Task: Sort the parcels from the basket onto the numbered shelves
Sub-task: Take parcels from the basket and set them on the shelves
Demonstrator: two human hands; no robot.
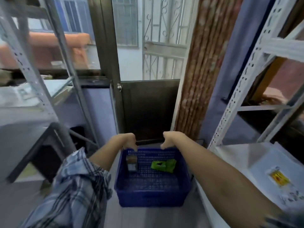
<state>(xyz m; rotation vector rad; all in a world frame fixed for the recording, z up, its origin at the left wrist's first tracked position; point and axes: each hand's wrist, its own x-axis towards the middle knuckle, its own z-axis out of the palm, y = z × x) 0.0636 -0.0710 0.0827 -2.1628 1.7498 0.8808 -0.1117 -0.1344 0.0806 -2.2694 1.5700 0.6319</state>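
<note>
A blue perforated plastic basket [148, 197] stands on the floor in front of me. Inside it lie a small dark boxed parcel [132, 164] at the far left and a green parcel [163, 165] at the far right. My left hand [129, 142] hangs over the basket's far rim at its left corner, fingers curled down onto the rim. My right hand [168, 139] is over the far rim further right, fingers curled downward; how firmly it grips the rim is blurred.
A white metal shelf rack [236, 102] stands on the right, with a white parcel bearing a yellow label [278, 177] on its lowest board. Another grey rack [24, 66] stands on the left holding white packages. A dark door [148, 109] is straight ahead.
</note>
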